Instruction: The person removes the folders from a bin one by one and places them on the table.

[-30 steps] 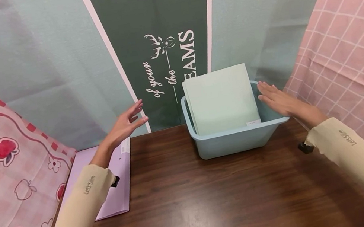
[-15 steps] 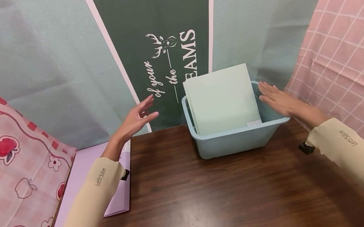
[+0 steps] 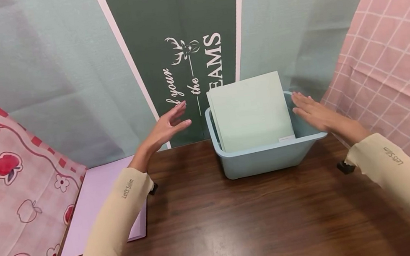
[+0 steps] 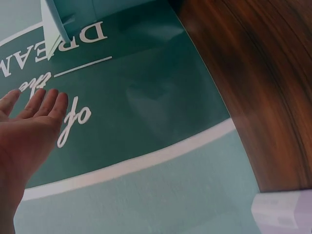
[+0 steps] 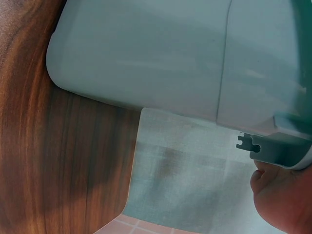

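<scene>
A light blue plastic bin (image 3: 262, 161) stands on the table toward the back right, and pale green file folders (image 3: 250, 114) lean inside it, rising above its rim. My right hand (image 3: 313, 114) is at the bin's right end, its fingers extended over the rim; in the right wrist view that hand (image 5: 285, 197) shows only partly, close under the rim. My left hand (image 3: 165, 128) hovers left of the bin with fingers extended and thumb apart, holding nothing. In the left wrist view its palm (image 4: 29, 136) faces the bin side.
A lilac file folder (image 3: 91, 200) lies flat at the table's left edge, partly behind my left sleeve. The brown wooden table (image 3: 217, 232) meets a grey-green curtain (image 3: 70, 76) at the back. Pink cloths hang left and right, the right one checked (image 3: 391, 60).
My left hand has moved right, away from over the lilac folder and closer to the bin. The right hand, the bin and the green folders have stayed in place.
</scene>
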Demonstrator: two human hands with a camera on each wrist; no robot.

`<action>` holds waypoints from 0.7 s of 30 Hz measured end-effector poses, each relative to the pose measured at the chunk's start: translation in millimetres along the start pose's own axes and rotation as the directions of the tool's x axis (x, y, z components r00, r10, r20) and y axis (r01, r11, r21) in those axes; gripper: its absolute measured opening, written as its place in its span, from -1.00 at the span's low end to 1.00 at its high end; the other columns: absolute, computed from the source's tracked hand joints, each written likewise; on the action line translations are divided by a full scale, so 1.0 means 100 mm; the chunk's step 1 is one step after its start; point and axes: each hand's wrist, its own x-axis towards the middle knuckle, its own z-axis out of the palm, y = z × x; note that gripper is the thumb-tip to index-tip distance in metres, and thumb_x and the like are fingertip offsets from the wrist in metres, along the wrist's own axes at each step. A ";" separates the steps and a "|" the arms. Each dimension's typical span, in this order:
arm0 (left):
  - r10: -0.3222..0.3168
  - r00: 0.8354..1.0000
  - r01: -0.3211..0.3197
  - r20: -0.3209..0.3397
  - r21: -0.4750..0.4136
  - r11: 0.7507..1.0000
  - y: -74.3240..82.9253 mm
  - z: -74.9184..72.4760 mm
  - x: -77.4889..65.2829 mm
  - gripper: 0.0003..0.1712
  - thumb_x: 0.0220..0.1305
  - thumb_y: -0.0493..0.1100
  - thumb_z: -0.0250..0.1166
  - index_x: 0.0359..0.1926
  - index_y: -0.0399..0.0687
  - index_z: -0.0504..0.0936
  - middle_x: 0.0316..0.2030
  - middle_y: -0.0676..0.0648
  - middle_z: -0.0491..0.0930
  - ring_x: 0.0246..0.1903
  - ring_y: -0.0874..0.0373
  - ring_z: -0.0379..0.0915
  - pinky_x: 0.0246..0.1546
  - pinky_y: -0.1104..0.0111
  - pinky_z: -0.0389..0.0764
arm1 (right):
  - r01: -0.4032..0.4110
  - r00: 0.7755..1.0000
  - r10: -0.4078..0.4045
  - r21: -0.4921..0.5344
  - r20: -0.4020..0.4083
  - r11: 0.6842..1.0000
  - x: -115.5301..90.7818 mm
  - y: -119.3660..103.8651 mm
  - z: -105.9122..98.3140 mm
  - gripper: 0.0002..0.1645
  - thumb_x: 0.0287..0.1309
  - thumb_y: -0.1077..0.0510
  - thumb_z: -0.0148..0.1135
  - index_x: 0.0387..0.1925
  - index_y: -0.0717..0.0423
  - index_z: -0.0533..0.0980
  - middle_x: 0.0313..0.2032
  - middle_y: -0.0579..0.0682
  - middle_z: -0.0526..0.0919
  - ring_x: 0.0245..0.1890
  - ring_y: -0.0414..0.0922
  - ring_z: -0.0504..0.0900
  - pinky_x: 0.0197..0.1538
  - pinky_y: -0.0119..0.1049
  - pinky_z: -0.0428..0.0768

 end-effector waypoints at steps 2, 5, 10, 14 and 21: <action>0.001 1.000 -0.001 0.006 -0.001 1.000 0.01 0.04 0.05 -0.11 0.49 -0.05 0.36 0.69 0.10 0.15 0.62 -0.20 0.18 0.58 -0.18 0.15 0.56 -0.04 0.23 | 0.007 1.000 -0.006 0.007 -0.004 1.000 0.00 -0.01 0.00 -0.16 0.74 -0.09 -0.34 0.64 0.44 -0.21 0.65 0.39 -0.27 0.66 0.31 -0.31 0.65 0.19 -0.33; 0.007 1.000 -0.007 0.013 -0.004 1.000 0.02 0.10 0.13 -0.12 0.50 -0.06 0.35 0.69 0.05 0.14 0.62 -0.21 0.18 0.59 -0.08 0.15 0.56 -0.01 0.23 | 0.009 1.000 -0.009 0.016 -0.004 1.000 0.00 -0.02 0.00 -0.16 0.73 -0.09 -0.34 0.64 0.43 -0.22 0.65 0.38 -0.28 0.67 0.31 -0.31 0.66 0.17 -0.35; -0.007 1.000 0.007 -0.004 0.006 1.000 0.00 0.12 0.17 -0.12 0.51 -0.05 0.34 0.69 0.04 0.13 0.63 -0.18 0.18 0.59 -0.02 0.15 0.56 0.00 0.25 | 0.019 1.000 -0.019 0.011 0.018 1.000 0.10 -0.05 0.02 -0.16 0.74 -0.10 -0.35 0.64 0.42 -0.23 0.66 0.37 -0.30 0.67 0.30 -0.32 0.66 0.11 -0.38; -0.032 0.999 0.033 -0.037 0.012 0.999 -0.02 0.05 0.09 -0.11 0.51 -0.02 0.34 0.69 0.05 0.13 0.64 -0.15 0.17 0.60 0.00 0.14 0.57 0.03 0.24 | 0.054 0.998 -0.055 0.023 0.040 0.998 0.29 -0.12 0.08 -0.17 0.74 -0.10 -0.37 0.64 0.41 -0.24 0.65 0.37 -0.31 0.67 0.29 -0.34 0.66 0.10 -0.40; -0.063 0.994 0.063 -0.087 -0.007 0.998 -0.05 0.00 0.06 -0.10 0.50 0.00 0.34 0.69 0.04 0.13 0.64 -0.16 0.14 0.61 -0.03 0.11 0.56 -0.04 0.23 | 0.125 0.991 -0.127 0.041 0.048 0.991 0.55 -0.19 0.09 -0.18 0.74 -0.07 -0.35 0.63 0.44 -0.24 0.65 0.40 -0.30 0.66 0.32 -0.33 0.66 0.14 -0.37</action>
